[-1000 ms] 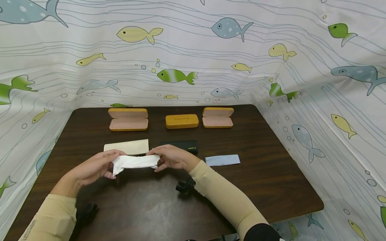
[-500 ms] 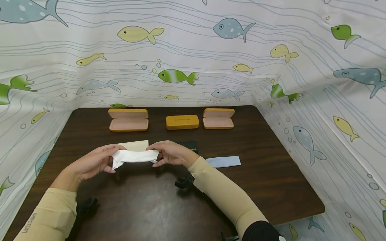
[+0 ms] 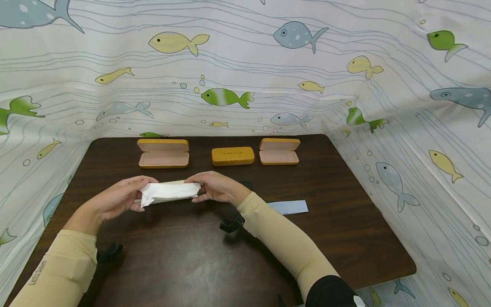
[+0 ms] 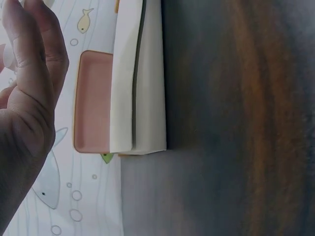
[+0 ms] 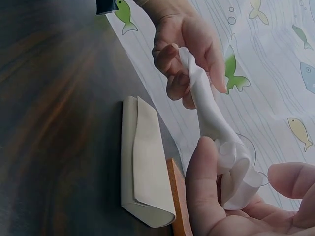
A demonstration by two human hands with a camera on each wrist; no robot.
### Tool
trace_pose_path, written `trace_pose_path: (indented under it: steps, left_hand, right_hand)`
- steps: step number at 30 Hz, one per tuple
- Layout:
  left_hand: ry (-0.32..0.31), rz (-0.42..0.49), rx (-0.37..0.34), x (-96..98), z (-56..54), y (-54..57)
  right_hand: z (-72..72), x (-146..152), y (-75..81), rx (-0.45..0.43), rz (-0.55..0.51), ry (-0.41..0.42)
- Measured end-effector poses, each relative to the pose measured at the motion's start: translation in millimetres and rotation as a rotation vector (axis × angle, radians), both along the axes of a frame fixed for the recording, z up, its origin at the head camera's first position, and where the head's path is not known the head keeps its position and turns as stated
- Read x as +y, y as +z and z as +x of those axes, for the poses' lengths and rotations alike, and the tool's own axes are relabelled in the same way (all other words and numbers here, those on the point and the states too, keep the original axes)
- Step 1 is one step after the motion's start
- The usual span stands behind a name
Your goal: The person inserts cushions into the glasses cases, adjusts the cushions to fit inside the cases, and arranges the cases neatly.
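A folded white cloth (image 3: pixel 169 193) is stretched sideways between the two hands above the table. My left hand (image 3: pixel 114 198) pinches its left end, and my right hand (image 3: pixel 219 188) pinches the right end. Seen from the right wrist, the cloth (image 5: pixel 210 110) looks loosely rolled, with open folds near the right fingers; whether anything is wrapped inside cannot be told. Below and behind it lies a cream flap-style glasses case (image 5: pixel 147 162), its flap down. In the head view the cloth and hands cover most of that case. The left wrist view shows the cream case (image 4: pixel 150 93) close by.
Along the table's back edge stand two open yellow glasses cases, one left (image 3: pixel 163 160) and one right (image 3: pixel 279 158), around a closed yellow case (image 3: pixel 232 157). A dark case (image 3: pixel 246 185) is partly behind the right hand. A light-blue cloth (image 3: pixel 289 207) lies right, near the right forearm.
Both hands have moved the white cloth farther forward, away from the body. It now hides most of the cream case. The grip at both ends looks the same.
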State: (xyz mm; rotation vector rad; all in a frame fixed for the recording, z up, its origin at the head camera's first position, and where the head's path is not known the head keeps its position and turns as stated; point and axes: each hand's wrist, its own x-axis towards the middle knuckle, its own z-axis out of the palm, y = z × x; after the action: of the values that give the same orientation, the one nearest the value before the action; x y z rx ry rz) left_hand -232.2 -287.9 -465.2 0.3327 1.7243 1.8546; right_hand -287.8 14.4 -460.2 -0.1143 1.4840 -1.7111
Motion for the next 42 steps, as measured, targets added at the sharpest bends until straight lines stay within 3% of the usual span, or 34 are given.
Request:
trace_pose_path:
  steps: [10, 17, 26, 34, 42]
  left_hand:
    - [0.025, -0.02, -0.009, -7.5, -14.2, -0.2]
    - [0.066, 0.001, -0.018, -10.2, -25.6, 0.5]
    - [0.139, -0.044, -0.044, -17.1, -40.1, -0.4]
    - [0.184, -0.024, -0.08, -22.5, -56.3, -5.2]
    - [0.176, 0.043, -0.082, -30.2, -71.4, -9.6]
  right_hand:
    - [-18.4, -12, 5.0, 0.021, 0.052, -0.026]
    - [-31.2, -18, 3.5, 0.021, 0.051, -0.058]
    - [-46.1, -26, 6.1, -0.01, 0.026, -0.093]
    - [-61.4, -31, 5.0, -0.009, 0.022, -0.139]
    - [-76.7, -40, -1.8, -0.017, 0.012, -0.171]
